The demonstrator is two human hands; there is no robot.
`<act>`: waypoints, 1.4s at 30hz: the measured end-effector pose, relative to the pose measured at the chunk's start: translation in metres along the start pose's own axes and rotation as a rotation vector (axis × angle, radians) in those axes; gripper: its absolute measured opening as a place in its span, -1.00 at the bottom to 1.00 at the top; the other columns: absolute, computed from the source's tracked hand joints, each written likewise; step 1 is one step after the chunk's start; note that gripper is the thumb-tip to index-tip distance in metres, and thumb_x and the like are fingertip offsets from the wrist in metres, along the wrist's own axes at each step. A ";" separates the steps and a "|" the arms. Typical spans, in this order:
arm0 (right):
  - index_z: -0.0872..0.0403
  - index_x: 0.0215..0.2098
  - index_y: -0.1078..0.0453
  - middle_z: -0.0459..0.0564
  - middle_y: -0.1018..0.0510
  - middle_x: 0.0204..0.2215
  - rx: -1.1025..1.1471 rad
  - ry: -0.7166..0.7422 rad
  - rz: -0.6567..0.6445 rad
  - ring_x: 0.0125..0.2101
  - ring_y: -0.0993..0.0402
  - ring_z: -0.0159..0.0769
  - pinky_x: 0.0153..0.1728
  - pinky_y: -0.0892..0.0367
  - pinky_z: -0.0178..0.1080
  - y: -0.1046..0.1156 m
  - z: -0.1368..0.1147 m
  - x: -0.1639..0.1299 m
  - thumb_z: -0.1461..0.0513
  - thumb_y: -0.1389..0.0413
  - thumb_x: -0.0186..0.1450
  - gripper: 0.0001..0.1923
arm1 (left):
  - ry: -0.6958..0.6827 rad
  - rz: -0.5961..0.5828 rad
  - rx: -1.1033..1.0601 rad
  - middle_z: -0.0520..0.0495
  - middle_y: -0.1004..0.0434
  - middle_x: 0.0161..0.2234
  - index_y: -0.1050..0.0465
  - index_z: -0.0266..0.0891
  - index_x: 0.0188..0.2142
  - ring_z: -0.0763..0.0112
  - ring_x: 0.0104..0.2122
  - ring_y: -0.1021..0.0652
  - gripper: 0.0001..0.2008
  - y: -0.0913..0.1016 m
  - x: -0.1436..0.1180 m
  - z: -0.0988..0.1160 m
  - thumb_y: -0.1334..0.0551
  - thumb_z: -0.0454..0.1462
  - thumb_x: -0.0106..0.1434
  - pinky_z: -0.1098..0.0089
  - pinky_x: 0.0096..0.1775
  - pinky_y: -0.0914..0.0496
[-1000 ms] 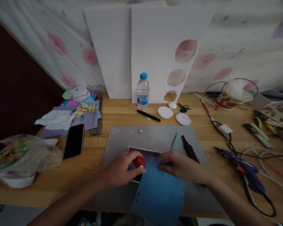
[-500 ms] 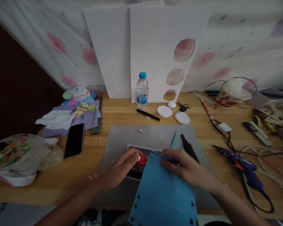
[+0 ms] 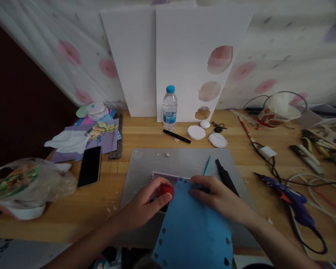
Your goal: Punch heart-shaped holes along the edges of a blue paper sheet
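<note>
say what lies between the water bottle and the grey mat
In the head view, a black pen and white bits lie between the bottle and mat.

The dark-spotted sheet (image 3: pixel 194 228) is blue, the small object (image 3: pixel 167 189) red, the mat (image 3: pixel 145 162) grey.

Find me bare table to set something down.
Bare wood lies between the dark bundle and water bottle, with a narrower strip between phone and grey mat. Crowded: right side around the glue gun, and mat's near half under the blue sheet.
</note>
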State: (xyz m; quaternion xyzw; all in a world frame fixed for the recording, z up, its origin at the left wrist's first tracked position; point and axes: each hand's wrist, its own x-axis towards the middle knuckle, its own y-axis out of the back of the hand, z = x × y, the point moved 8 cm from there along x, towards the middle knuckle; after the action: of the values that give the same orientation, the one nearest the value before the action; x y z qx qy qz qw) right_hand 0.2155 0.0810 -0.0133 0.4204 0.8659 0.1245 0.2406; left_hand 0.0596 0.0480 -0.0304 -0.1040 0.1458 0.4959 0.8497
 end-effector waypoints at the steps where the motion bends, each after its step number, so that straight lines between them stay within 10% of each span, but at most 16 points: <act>1: 0.10 -0.32 -0.42 -0.02 -0.51 -0.39 0.002 0.004 -0.003 -0.36 -0.40 -0.26 -0.34 -0.30 -0.27 -0.001 0.000 0.000 0.14 0.00 0.31 -0.77 | 0.008 -0.009 -0.013 0.03 -0.36 -0.23 -0.29 -0.11 -0.07 0.40 -0.20 -0.43 -0.74 -0.001 0.000 -0.001 -0.13 -0.05 0.34 0.36 -0.14 -0.37; 13: 0.07 -0.31 -0.44 -0.04 -0.56 -0.41 -0.170 0.175 0.007 -0.40 -0.44 -0.29 -0.35 -0.30 -0.28 -0.007 -0.017 -0.001 0.25 0.02 0.34 -0.81 | 0.102 0.010 -0.060 -0.12 -0.53 -0.17 -0.40 -0.27 -0.08 0.23 -0.12 -0.52 -0.50 0.002 0.009 -0.019 -0.41 -0.09 0.05 0.20 -0.02 -0.38; 35: 0.06 -0.20 -0.48 0.00 -0.61 -0.27 -0.163 0.159 0.041 -0.28 -0.51 -0.24 -0.26 -0.36 -0.25 -0.007 -0.013 0.002 0.17 -0.04 0.33 -0.79 | -0.140 0.102 0.402 -0.14 -0.54 -0.23 -0.45 -0.31 -0.15 0.23 -0.21 -0.50 -0.68 0.005 0.004 0.014 -0.24 -0.10 0.23 0.27 -0.13 -0.37; 42: 0.02 0.06 -0.41 0.01 -0.60 -0.16 -0.191 0.142 -0.158 -0.21 -0.51 -0.16 -0.19 -0.36 -0.21 -0.004 -0.030 0.016 -0.01 -0.30 0.10 -0.40 | -0.179 0.086 0.471 -0.09 -0.52 -0.33 -0.41 -0.27 -0.23 0.28 -0.31 -0.49 -0.78 -0.006 0.010 0.017 -0.19 -0.16 0.24 0.32 -0.24 -0.34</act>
State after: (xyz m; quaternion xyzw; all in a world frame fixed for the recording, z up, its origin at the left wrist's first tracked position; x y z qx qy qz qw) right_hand 0.1891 0.0907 0.0060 0.3163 0.8954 0.2163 0.2268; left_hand 0.0718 0.0585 -0.0176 0.1475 0.1858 0.4912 0.8381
